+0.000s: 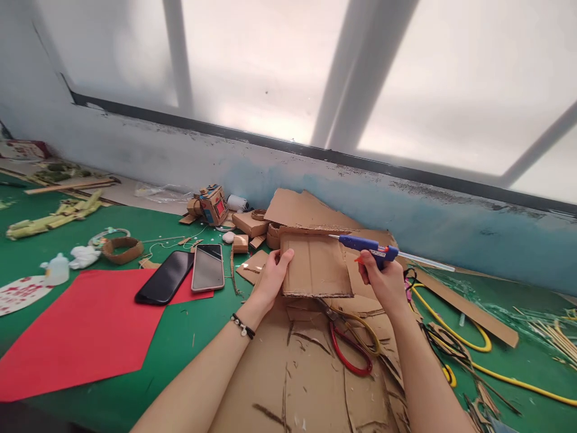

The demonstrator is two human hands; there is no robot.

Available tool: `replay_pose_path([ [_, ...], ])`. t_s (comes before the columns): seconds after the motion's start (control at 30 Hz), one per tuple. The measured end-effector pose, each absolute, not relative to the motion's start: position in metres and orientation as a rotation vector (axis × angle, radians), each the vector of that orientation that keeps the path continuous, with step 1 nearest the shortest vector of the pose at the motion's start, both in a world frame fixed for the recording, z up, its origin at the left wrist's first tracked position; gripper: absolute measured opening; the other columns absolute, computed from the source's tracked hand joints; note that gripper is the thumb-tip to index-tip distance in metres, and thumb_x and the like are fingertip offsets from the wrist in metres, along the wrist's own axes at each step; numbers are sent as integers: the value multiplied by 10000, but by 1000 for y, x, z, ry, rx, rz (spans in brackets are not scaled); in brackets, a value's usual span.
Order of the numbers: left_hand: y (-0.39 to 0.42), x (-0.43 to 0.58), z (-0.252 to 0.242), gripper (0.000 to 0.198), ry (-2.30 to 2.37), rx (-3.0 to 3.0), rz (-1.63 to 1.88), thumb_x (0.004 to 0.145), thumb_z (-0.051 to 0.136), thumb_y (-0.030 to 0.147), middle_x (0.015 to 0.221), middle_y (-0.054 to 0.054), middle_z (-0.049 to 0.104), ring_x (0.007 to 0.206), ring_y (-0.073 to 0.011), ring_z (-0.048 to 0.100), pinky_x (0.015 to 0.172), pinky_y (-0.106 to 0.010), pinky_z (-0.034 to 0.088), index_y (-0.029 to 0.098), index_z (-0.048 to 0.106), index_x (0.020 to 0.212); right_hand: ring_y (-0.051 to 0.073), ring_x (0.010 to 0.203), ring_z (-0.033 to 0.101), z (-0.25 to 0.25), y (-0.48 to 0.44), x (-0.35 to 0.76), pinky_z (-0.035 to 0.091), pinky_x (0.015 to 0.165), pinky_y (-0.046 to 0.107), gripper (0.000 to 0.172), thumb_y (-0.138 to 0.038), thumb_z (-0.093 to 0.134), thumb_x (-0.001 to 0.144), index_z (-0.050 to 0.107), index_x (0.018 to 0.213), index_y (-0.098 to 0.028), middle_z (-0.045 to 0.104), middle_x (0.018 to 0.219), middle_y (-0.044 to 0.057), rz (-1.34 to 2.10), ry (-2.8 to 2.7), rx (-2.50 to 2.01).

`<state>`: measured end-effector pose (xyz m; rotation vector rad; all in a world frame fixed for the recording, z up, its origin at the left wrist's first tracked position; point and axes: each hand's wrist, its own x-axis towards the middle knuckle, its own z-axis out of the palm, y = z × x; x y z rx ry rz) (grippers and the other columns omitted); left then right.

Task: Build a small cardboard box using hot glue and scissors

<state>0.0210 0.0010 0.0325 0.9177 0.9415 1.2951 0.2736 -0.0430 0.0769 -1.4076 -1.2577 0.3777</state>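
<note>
Grasping cardboard panel (pixel 315 267) at left edge, above scissors (pixel 350 358), with left hand (pixel 274 273); clasping blue hot-glue gun (pixel 360 243) in right hand (pixel 381 278), holding nozzle (pixel 334 237) near panel's upper edge. Apparently done with cutting, undergoing gluing, not yet looking complete.

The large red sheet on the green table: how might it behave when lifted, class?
The red sheet looks paper-thin, so it will likely flop and feel light for its size. It may drag the black phone lying partly on it.
</note>
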Motion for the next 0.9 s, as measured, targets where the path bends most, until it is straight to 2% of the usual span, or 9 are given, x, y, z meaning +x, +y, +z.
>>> replay_pose_path([
  [0.2,2,20,36,570,909,854,1301,844,798,663,1337,-143,744,1314,-347,668,1068,-416,542,222,641,1169,130,441,484,89,-31,263,396,433,265,722,-886,675,825,595,579,-212,553,509,26,350,-1318,-1366],
  [0.37,1,19,38,558,871,812,1285,788,835,671,1229,-115,778,1241,-339,700,1029,-411,565,225,671,1080,130,427,474,82,-27,268,385,422,266,744,-913,674,797,574,554,-216,530,481,23,332,-1277,-1387],
  [0.53,3,19,42,515,841,739,1296,786,845,646,1146,-102,790,1171,-323,728,1003,-416,594,217,694,1027,130,443,495,67,-28,289,397,454,270,717,-857,648,872,582,571,-210,541,492,23,321,-1210,-1393],
  [0.6,5,17,44,519,831,711,1340,807,836,639,1165,-102,789,1179,-315,728,1009,-414,602,212,706,1070,132,456,509,63,-29,295,405,470,274,682,-832,633,904,608,643,-203,564,526,17,321,-1162,-1355],
  [0.73,10,14,45,550,828,645,1444,832,855,598,1260,-82,770,1192,-271,723,1009,-378,610,229,682,1201,127,465,509,70,-27,297,399,473,275,611,-783,692,897,700,913,-173,612,622,-1,372,-1021,-1148],
  [0.9,15,13,41,559,794,576,1437,845,874,566,1376,-108,734,1220,-254,713,961,-356,629,231,663,1240,140,556,559,89,-32,283,482,571,298,543,-688,785,864,730,1046,-179,637,717,-2,399,-1038,-1075],
])
